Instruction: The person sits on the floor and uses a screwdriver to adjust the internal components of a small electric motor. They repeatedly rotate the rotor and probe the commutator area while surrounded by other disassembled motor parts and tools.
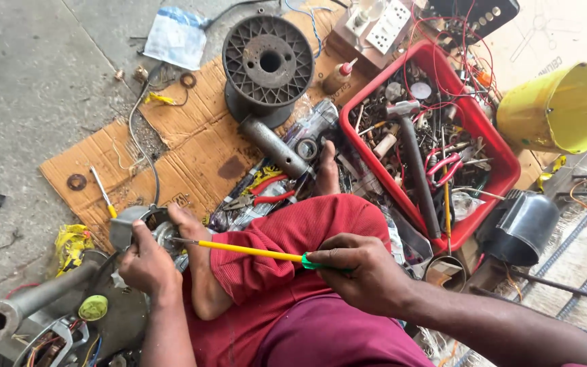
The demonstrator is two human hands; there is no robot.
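Observation:
My right hand [365, 272] grips the green handle end of a long yellow screwdriver [249, 251]. Its metal tip reaches left into a grey metal motor housing [127, 224]. My left hand [145, 261] holds that housing at its lower edge. My bare foot [188, 228] rests against the housing's right side. My knee in red trousers [293, 234] lies under the screwdriver shaft.
Flattened cardboard [191, 136] lies on the concrete floor with a black cable spool [268, 61], a grey pipe [276, 146] and pliers [256, 200]. A red tray [501, 160] holds tools and wires. A yellow bucket [555, 109] lies tipped at right. A grey socket tube [18, 306] sits at lower left.

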